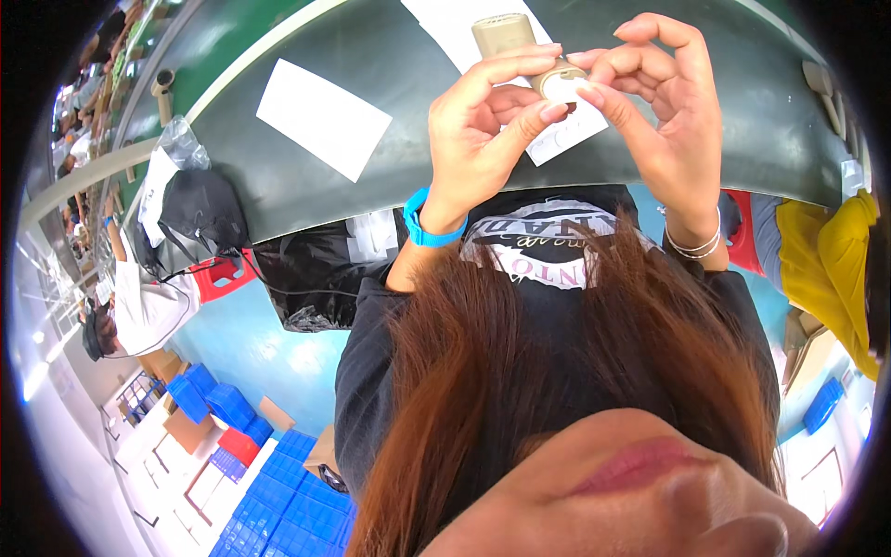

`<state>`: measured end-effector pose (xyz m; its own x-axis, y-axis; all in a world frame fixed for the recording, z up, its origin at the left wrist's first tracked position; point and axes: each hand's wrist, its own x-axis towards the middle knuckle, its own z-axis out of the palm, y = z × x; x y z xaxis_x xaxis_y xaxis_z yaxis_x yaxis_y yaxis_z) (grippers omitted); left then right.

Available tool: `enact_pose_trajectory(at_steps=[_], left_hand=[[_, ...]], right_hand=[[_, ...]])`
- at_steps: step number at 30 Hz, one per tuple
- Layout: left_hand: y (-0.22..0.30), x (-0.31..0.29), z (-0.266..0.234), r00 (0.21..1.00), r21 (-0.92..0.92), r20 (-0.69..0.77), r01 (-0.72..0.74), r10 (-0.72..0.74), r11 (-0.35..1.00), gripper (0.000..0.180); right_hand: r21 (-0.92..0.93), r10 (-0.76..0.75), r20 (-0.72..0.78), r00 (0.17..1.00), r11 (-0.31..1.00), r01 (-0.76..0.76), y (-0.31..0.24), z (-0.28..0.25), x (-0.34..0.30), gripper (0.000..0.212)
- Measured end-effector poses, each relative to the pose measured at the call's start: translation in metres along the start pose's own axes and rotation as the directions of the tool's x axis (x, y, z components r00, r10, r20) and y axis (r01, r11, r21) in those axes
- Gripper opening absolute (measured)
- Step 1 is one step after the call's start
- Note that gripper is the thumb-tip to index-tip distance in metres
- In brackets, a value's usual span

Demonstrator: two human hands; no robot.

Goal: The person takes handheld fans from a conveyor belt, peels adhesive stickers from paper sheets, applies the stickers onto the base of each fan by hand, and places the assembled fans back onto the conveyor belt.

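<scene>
Above the dark table, my left hand (pixel 483 116) grips a small beige tubular part (pixel 554 76) between thumb and fingers. A round white piece (pixel 562 89) shows at the part's near end. My right hand (pixel 664 97) pinches at that end, its thumb against the white piece and its other fingers curled. Just beyond the left fingertips stands a larger beige cylinder (pixel 503 35) with a ribbed or slotted top. Under the hands lies a white paper sheet (pixel 557 139) with some marks on it, partly hidden by the hands.
Another white sheet (pixel 325 118) lies to the left on the dark table (pixel 399 176). Beige handled items rest at the far left (pixel 163 93) and far right (pixel 824 93). A black bag (pixel 202 209) hangs at the left edge; a person in yellow (pixel 826 260) sits at right.
</scene>
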<state>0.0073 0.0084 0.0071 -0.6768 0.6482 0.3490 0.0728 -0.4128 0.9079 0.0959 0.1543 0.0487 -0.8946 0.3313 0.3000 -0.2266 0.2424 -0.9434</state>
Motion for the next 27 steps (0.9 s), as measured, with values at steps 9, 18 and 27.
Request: enact_pose_trajectory(at_steps=[9,18,27], left_hand=[[-0.001,-0.002,0.001,1.000,0.017,-0.018,0.000,0.000,1.000,0.032],[0.000,-0.002,0.004,1.000,0.015,-0.022,-0.011,0.011,1.000,0.029],[-0.004,-0.001,0.018,0.998,0.004,-0.056,-0.023,0.024,1.000,0.029]], right_hand=[[-0.004,-0.003,-0.011,1.000,1.000,0.003,0.000,0.001,0.000,0.046],[-0.083,-0.051,-0.027,0.998,0.995,0.049,-0.001,0.004,-0.001,0.044],[-0.391,-0.093,-0.081,0.992,0.919,0.055,-0.015,0.000,-0.003,0.042]])
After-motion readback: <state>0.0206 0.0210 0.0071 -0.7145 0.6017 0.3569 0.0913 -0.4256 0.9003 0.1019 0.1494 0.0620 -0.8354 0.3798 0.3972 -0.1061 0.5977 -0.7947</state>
